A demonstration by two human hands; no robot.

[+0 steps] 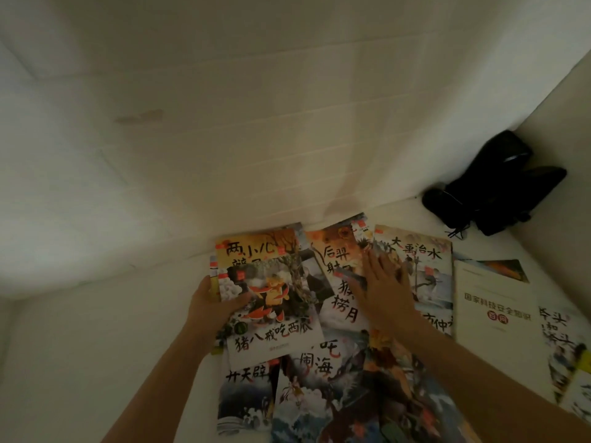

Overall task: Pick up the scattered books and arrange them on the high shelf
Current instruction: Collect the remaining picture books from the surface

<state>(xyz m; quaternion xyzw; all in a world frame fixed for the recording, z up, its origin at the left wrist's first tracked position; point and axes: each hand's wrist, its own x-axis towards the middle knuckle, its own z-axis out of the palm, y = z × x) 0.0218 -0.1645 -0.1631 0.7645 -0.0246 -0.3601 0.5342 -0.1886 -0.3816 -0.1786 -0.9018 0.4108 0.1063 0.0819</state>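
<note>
Books point(339, 314) are lying overlapped on the shelf point(96, 330), a bag point(499, 187) sitting behind them to the right, in the corner.

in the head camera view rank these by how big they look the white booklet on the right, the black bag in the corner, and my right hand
1. White booklet
2. Black bag, close to the booklet in apparent area and farther away, so that order is unsure
3. Right hand, clearly smallest
</note>
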